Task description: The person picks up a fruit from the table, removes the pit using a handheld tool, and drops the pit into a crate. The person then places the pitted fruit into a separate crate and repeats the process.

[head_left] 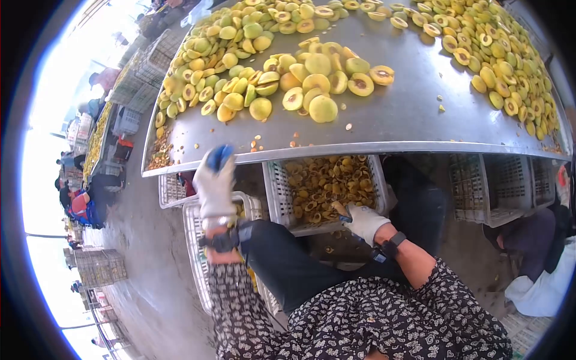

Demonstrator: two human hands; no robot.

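Yellow-green stone-fruit halves (316, 64) lie heaped toward the left and right edges of the metal desk (408, 120), probably light, firm and slick where cut, best held by the rounded skin. At the near edge, the left hand (216, 183) is too blurred to tell its grip; the right hand (364, 224) curls round a brown handle-like piece (341, 209) by the crate (276, 195).

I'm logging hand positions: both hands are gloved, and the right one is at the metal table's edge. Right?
No: the head view shows the left hand at the edge of the metal table, with the right hand lower, by the white crate. Both are gloved.
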